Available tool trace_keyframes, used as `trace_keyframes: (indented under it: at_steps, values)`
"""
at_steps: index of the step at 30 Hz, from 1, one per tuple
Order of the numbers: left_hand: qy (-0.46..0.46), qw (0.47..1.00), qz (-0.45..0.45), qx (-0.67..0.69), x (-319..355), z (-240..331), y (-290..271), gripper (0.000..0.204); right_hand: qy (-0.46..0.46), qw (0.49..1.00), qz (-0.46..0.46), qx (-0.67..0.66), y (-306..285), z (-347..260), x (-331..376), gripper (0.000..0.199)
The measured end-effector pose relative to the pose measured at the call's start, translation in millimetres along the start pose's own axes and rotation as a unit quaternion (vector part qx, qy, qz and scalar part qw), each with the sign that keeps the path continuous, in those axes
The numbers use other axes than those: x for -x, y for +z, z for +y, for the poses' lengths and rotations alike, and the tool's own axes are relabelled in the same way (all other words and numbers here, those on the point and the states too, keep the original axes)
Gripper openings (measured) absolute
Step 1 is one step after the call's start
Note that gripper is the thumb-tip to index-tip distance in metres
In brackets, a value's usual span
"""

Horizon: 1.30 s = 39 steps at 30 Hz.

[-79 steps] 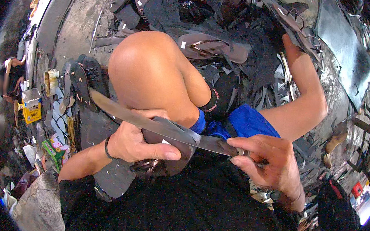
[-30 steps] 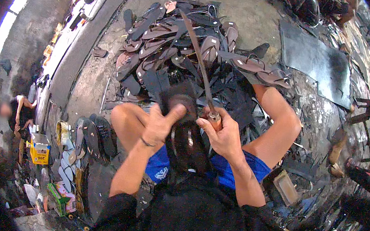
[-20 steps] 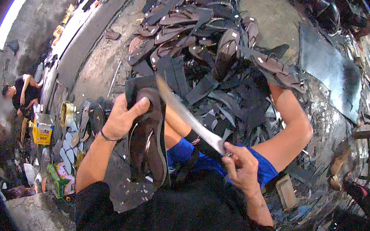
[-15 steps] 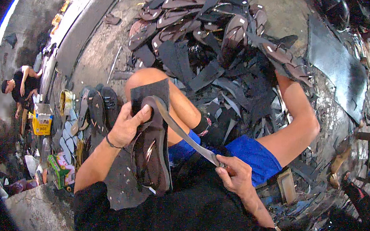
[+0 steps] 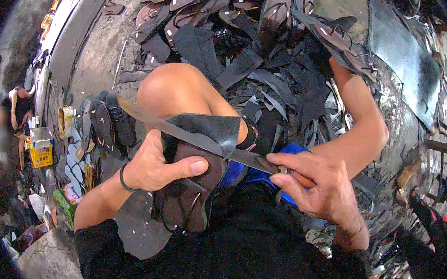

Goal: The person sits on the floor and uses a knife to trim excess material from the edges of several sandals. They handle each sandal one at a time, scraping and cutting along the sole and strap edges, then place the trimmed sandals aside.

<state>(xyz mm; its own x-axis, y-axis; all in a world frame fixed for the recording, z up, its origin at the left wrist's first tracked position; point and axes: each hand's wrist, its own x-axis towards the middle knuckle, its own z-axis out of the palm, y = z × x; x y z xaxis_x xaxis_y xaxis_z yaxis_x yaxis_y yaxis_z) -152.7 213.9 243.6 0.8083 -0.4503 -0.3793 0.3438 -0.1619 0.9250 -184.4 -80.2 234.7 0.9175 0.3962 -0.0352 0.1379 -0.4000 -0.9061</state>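
My left hand is closed around a dark brown flip-flop in my lap, its thumb pressed on the footbed. Black thong straps show at the sandal's near end. At the far end a piece of black rubber sheet sticks out and curls over to the right. My right hand grips the handle of a long knife. The blade lies across the sandal's far end, against the rubber, and its tip reaches left past my left hand. Whether the edge is inside the rubber, I cannot tell.
A heap of brown flip-flops and black rubber offcuts lies beyond my legs. More footwear stands at the left near a yellow box. A dark sheet lies far right. Another person sits far left.
The knife has swung nearly level, its tip now well to the left of the sandal. My right hand has moved up and right. The rubber piece now bends over rightward; the sandal sits lower.
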Motion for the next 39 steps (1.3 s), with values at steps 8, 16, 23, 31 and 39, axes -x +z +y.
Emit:
trace_keyframes:
  at_steps: [8,16,23,31,39]
  values:
    - [0.027,0.999,0.016,-0.025,-2.7,3.1,11.9,0.049,-0.047,0.998,-0.037,0.031,-11.6,-20.5,-37.2,0.026]
    - [-0.01,0.979,-0.009,-0.205,-11.9,95.1,-0.8,0.051,-0.111,0.972,0.115,-0.172,20.0,-10.5,-33.1,0.058]
    - [0.017,0.991,-0.067,0.118,17.8,-35.6,46.4,0.063,-0.12,0.958,0.26,-0.021,62.5,16.9,-41.6,0.059]
    - [0.214,0.817,0.256,0.471,-104.6,-25.4,83.0,0.045,-0.092,0.921,0.378,0.019,66.8,33.4,-46.2,0.046]
    - [0.13,0.805,0.173,0.553,-97.4,-70.1,82.3,0.045,0.013,0.933,0.359,0.017,65.3,45.2,-2.4,0.03]
